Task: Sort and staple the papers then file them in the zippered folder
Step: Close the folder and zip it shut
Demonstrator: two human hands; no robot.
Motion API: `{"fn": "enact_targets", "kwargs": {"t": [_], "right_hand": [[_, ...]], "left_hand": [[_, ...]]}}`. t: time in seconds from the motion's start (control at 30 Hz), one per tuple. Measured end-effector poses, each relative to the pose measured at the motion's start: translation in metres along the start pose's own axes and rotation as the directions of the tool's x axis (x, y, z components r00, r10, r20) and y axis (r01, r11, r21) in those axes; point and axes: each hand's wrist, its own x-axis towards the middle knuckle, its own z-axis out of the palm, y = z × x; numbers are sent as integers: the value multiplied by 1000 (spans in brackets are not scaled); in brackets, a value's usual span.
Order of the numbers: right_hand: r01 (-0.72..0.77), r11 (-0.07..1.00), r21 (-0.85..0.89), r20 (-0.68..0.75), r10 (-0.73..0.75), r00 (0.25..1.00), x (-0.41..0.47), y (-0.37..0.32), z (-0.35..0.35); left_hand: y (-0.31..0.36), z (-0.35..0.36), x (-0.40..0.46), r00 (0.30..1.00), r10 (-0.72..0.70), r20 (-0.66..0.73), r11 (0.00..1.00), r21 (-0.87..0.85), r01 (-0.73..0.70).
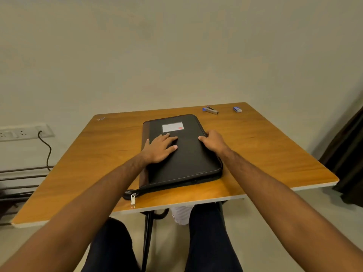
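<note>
A black zippered folder (188, 160) with a brown spine and a white label lies closed in the middle of the wooden table (265, 154). Its metal zipper pull (133, 200) hangs at the near left corner. My left hand (160, 149) rests flat on the folder's cover, fingers spread. My right hand (213, 141) curls over the folder's right edge. A stapler (210, 110) lies at the back of the table, with a small blue staple box (237, 109) to its right. No loose papers are visible.
A small scrap (100, 118) lies at the table's far left corner. A wall socket strip (23, 132) with a black cable is on the left wall. A dark curtain (349, 154) hangs at the right. My legs are under the table's near edge.
</note>
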Motion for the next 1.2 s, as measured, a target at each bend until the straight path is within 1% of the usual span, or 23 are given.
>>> {"fn": "enact_targets", "kwargs": {"t": [0.03, 0.07, 0.1, 0.2, 0.27, 0.33, 0.4, 0.43, 0.47, 0.5, 0.53, 0.6, 0.7, 0.73, 0.8, 0.9, 0.97, 1.07, 1.13, 1.2], "right_hand": [[24, 986, -165, -50, -33, 998, 2, 2, 4], [40, 956, -291, -88, -69, 994, 3, 3, 6], [45, 933, -356, -111, -90, 990, 1, 4, 9], [112, 904, -414, -136, -183, 974, -15, 5, 11], [227, 849, -477, -136, -326, 935, -36, 3, 15], [399, 783, -476, -109, -503, 857, -69, -2, 24], [578, 681, -449, -63, -670, 740, -111, -8, 39], [651, 627, -427, -35, -731, 681, -134, -12, 53], [695, 585, -418, -36, -775, 631, -153, -13, 63], [713, 564, -417, -47, -796, 603, -168, -12, 72], [728, 558, -398, -49, -806, 590, -184, -16, 90], [729, 572, -376, -43, -796, 603, -202, -19, 117], [702, 616, -358, -29, -759, 651, -211, -32, 143], [686, 629, -367, -31, -745, 666, -211, -38, 147], [654, 660, -371, -53, -718, 695, -211, -48, 153], [610, 706, -360, -94, -678, 729, -212, -54, 158], [600, 720, -348, -107, -667, 738, -214, -54, 158], [596, 740, -312, -62, -642, 765, -212, -55, 149], [573, 758, -312, -25, -609, 793, -206, -52, 136], [536, 772, -341, -30, -579, 815, -200, -43, 118]], "left_hand": [[-3, 4, -3, 1000, 3, -12, 1000, 20, -3], [-4, 7, -5, 999, 7, -33, 1000, 30, -6], [-6, 11, -6, 999, 12, -50, 999, 35, -10], [-8, 13, -5, 994, 39, -102, 999, 0, -39], [-10, 10, -6, 982, 69, -175, 994, -72, -82], [-16, 10, -18, 964, 88, -252, 978, -161, -132], [-23, 15, -45, 952, 91, -294, 957, -238, -165], [-30, 18, -70, 953, 75, -294, 949, -271, -159], [-33, 19, -90, 954, 68, -293, 937, -310, -162], [-34, 18, -107, 954, 58, -294, 921, -353, -164], [-42, 19, -133, 957, 18, -290, 903, -407, -140], [-54, 17, -167, 967, -8, -256, 864, -489, -122], [-64, 14, -197, 986, 90, -139, 858, -492, -147], [-66, 14, -199, 986, 115, -120, 856, -491, -159], [-67, 15, -203, 984, 118, -135, 834, -525, -172], [-66, 17, -204, 984, 67, -163, 791, -592, -152], [-64, 18, -206, 981, 36, -193, 770, -620, -150], [-63, 23, -205, 959, -38, -280, 790, -596, -143], [-64, 25, -200, 950, -78, -301, 812, -572, -115], [-67, 27, -195, 945, -121, -302, 833, -549, -69]]}}
